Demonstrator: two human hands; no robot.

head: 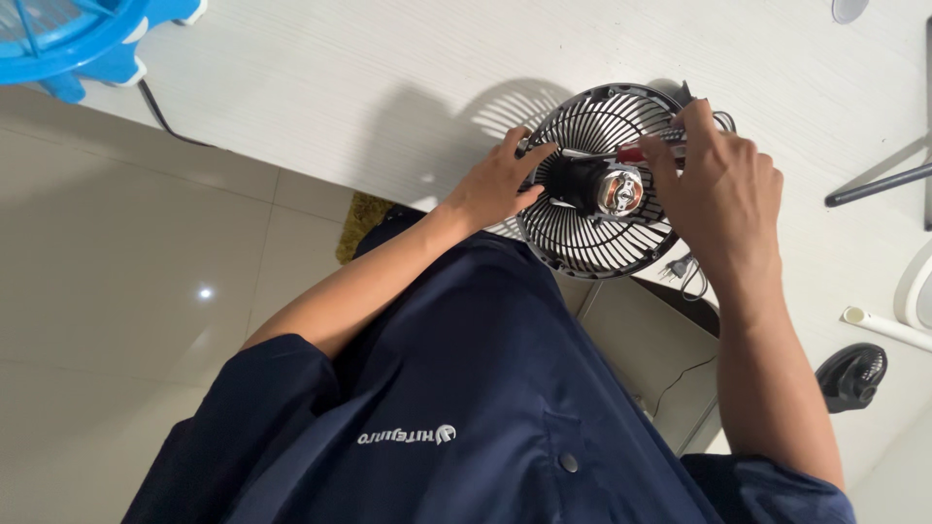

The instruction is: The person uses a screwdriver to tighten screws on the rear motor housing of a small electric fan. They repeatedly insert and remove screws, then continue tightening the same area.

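Red-handled screwdriver (649, 148) level across fan grille (597, 243)

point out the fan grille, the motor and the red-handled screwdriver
fan grille (592, 243): head view, on the lower black ribs.
motor (618, 190): head view, on its shiny metal end.
red-handled screwdriver (633, 152): head view, on the red part beside the right hand (723, 189).

White wood-grain table (320, 78); glossy beige tile floor (116, 272), lamp glare; blue fan (68, 34) at corner.

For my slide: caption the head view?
Left hand steadies a fan grille; right hand holds a screwdriver.
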